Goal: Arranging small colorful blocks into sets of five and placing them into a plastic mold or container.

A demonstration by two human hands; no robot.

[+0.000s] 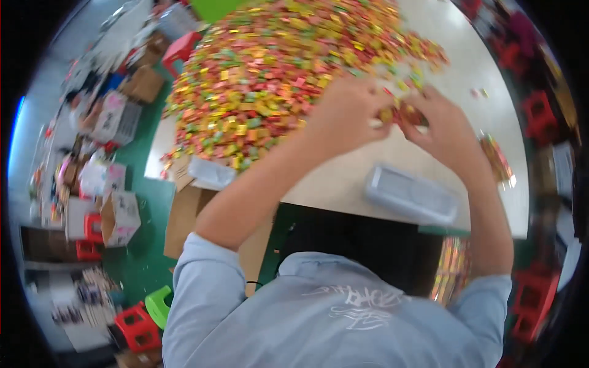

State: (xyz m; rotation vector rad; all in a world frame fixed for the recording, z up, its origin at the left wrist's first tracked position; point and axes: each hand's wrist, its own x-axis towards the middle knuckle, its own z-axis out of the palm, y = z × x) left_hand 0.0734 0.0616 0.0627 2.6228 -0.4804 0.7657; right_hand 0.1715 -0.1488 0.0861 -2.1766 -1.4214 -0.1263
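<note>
A broad heap of small shiny wrapped pieces [264, 80], red, yellow, orange and green, covers much of the pale table [343, 178]. At its near right edge my left hand [346, 116] pinches a few of these pieces between thumb and fingers. Opposite it, almost touching, my right hand [443, 126] is closed on some reddish wrapped pieces [410, 115]. Motion blur hides how many each hand holds. Below the hands, close to the table's front edge, lies a clear plastic box [412, 194].
Another clear plastic container [211, 173] sits at the table's left corner above an open cardboard box [184, 214]. A filled clear pack [497, 161] lies beyond my right forearm. Similar packs [452, 270] show below the table. Red stools [136, 328] and cartons [119, 218] stand left.
</note>
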